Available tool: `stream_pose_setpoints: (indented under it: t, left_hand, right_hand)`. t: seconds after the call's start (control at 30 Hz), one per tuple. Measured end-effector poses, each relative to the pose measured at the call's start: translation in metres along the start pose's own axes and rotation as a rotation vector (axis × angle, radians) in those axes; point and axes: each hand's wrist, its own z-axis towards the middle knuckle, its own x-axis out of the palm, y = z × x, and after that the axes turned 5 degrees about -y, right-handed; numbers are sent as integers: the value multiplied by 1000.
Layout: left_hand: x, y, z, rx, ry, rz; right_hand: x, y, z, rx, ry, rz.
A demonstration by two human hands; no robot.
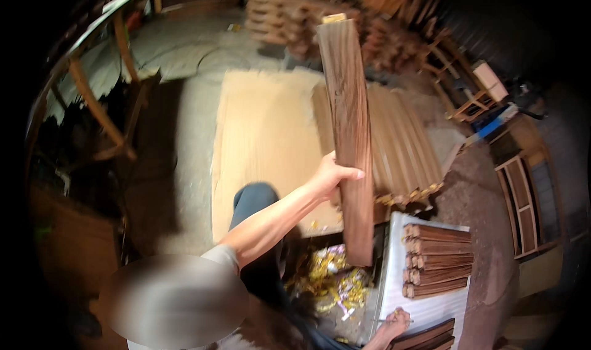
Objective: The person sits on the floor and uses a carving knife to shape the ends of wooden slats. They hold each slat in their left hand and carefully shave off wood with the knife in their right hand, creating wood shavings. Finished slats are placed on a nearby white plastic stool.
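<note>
My left hand grips a long dark-brown wooden board, thumb across its face. The board stands out lengthwise in front of me, with a yellow patch at its far end. My right hand, at the lower edge, is closed around a thin, stick-like tool whose kind I cannot make out. It is beside some dark wooden strips on a white sheet. Farther up that sheet lies a stack of shorter brown wooden pieces with pale ends.
A row of long boards rests on a flat cardboard sheet. Yellow and white scraps litter the floor near my legs. Stacked wooden parts stand at the back. Wooden frames are at right, and a rack at left.
</note>
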Motion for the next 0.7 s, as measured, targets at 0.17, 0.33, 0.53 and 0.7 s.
stream_pose_setpoints:
  t: [0.17, 0.33, 0.53, 0.7]
  left_hand:
    - [48, -67, 18, 236, 115, 549]
    - [24, -66, 21, 382, 397, 943]
    - [-63, -4, 23, 1002, 595, 1696]
    - [-112, 46, 29, 1073, 707, 1700]
  right_hand:
    - [12, -3, -1, 64, 88, -201]
    - [46, 7, -12, -197, 317, -538]
    - [119, 63, -48, 388, 390, -80]
    - [120, 19, -50, 512, 315, 122]
